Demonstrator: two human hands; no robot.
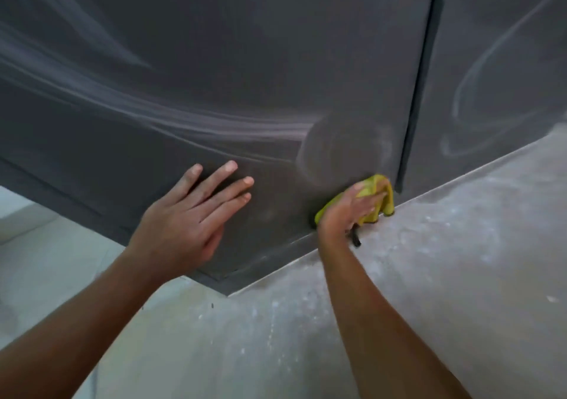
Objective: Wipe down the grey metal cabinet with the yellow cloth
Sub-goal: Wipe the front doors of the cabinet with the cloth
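Head view of the grey metal cabinet [276, 45], with all positions given relative to the vertical door gap [420, 91]. The yellow cloth [380, 189] lay bunched against the cabinet face just left of the gap's lower end, close to the cabinet's bottom edge. The right hand [346, 211] pressed the cloth to the metal with fingers [368, 202] extended and held close together, not curled round it; part of the cloth stuck out beyond the fingertips toward the gap. The left hand [190, 214] rested flat on the same door well left of the gap, palm to the metal and fingers spread, holding nothing. Pale curved dust streaks [153, 113] swept across the door left of the gap, and fainter looping marks [478, 76] showed on the door right of it. A dusty concrete floor [460, 260] ran below the gap's foot. A small dark object [356, 239] showed under the right wrist; its identity could not be told.
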